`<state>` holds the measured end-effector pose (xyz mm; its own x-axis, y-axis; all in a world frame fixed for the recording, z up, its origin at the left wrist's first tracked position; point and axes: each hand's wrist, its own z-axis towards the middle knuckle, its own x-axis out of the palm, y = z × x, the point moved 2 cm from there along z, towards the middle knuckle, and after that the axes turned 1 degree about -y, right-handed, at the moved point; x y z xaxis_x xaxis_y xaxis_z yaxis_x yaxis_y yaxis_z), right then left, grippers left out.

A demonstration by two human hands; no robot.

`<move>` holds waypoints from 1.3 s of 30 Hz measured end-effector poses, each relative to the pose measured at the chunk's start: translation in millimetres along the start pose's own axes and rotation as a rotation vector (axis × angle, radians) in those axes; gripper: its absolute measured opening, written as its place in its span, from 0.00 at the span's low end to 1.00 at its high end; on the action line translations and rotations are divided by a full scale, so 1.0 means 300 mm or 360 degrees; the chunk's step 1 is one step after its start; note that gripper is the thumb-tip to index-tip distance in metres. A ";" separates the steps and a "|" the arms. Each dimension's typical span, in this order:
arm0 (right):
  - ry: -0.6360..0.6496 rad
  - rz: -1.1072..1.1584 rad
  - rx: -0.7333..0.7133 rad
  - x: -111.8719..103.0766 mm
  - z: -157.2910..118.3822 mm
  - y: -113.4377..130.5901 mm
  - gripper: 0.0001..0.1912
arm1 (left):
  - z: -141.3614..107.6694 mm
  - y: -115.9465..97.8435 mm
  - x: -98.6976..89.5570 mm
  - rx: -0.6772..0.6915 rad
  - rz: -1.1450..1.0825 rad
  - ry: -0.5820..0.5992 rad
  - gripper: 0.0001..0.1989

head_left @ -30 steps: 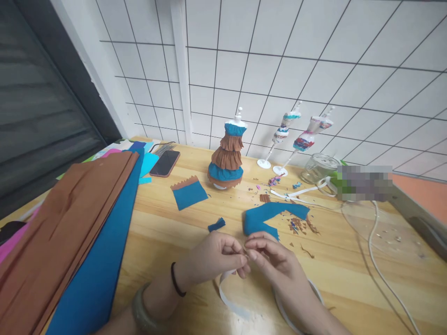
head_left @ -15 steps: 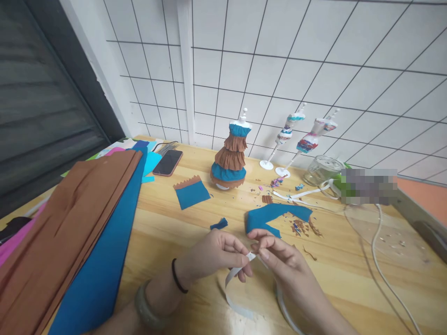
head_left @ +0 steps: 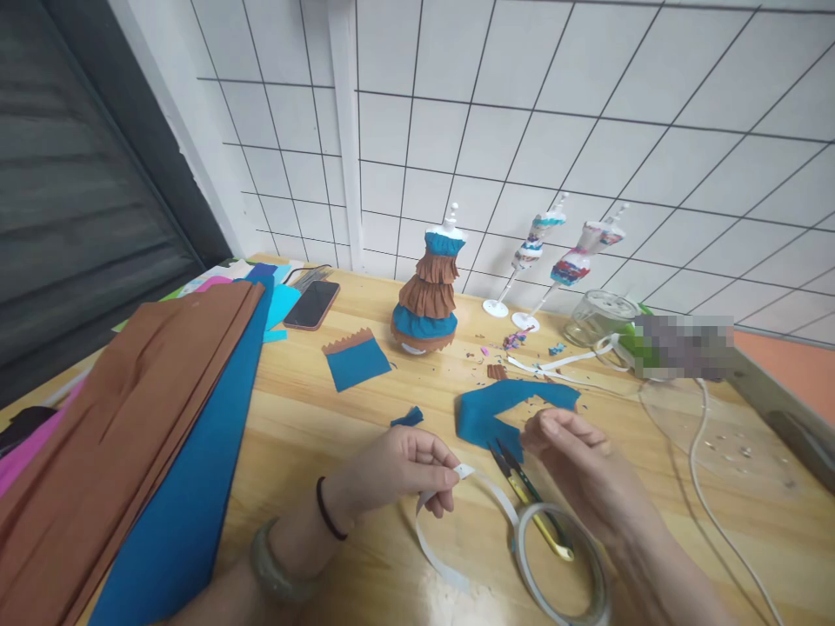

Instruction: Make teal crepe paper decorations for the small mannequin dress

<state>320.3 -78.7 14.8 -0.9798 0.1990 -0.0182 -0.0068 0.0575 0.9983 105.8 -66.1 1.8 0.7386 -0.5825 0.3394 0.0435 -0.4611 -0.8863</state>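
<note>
My left hand (head_left: 421,469) pinches a white strip of tape (head_left: 464,471) between thumb and fingers. One length of the strip curls down to the table; another runs right to a tape roll (head_left: 522,565) lying flat. My right hand (head_left: 584,461) is raised above the roll, apart from the strip. Its fingertips are pressed together, and anything between them is too small to make out. A slender tool with dark pointed tips and a yellow handle (head_left: 556,546) lies partly inside the roll's ring. Blue crepe paper (head_left: 479,413) lies just beyond.
A small dress form in a blue and brown ruffled dress (head_left: 427,296) stands at the back. Two bare stands, a glass jar (head_left: 597,315) and paper scraps are to its right. Brown crepe paper (head_left: 156,382) covers the left side, near a phone (head_left: 311,304). A white cable (head_left: 701,452) crosses the right.
My right hand has left the tape end and moved right and slightly up, uncovering the roll and the pointed tool. My left hand still pinches the strip in nearly the same place.
</note>
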 end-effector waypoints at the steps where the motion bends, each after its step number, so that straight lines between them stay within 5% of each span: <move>1: -0.0115 -0.0328 -0.0052 -0.033 0.018 0.003 0.12 | 0.001 0.001 -0.001 0.0002 0.0004 -0.0004 0.10; 2: -0.0232 -0.0729 -0.0089 -0.068 0.037 0.005 0.13 | 0.001 0.002 -0.002 0.0005 0.0005 -0.0007 0.10; 6: -0.0475 -0.1177 -0.0110 -0.202 0.099 0.000 0.16 | 0.004 0.008 -0.007 0.0020 0.0005 -0.0019 0.10; 14: -0.0665 -0.1569 -0.0090 -0.308 0.108 0.029 0.13 | 0.003 0.004 -0.007 0.0023 0.0020 0.0000 0.11; 19: -0.0565 -0.1306 -0.0346 -0.199 0.069 0.032 0.12 | 0.004 0.007 -0.005 0.0019 0.0034 -0.0015 0.12; 24: 0.0219 -0.1065 -0.0992 0.036 -0.069 0.067 0.03 | 0.003 0.005 0.007 0.0019 0.0067 -0.0017 0.13; 26: 0.0383 -0.0983 -0.1135 0.091 -0.118 0.074 0.05 | 0.001 0.003 0.014 0.0036 0.0055 0.0009 0.12; 39: 0.0452 -0.1305 -0.1473 0.129 -0.163 0.032 0.12 | 0.007 0.015 0.027 0.0120 0.0048 -0.0030 0.09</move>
<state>272.6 -118.1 26.3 -0.6292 0.2064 -0.7493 -0.6538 -0.6618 0.3668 113.3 -71.4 -0.2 0.7528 -0.5824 0.3068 0.0709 -0.3916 -0.9174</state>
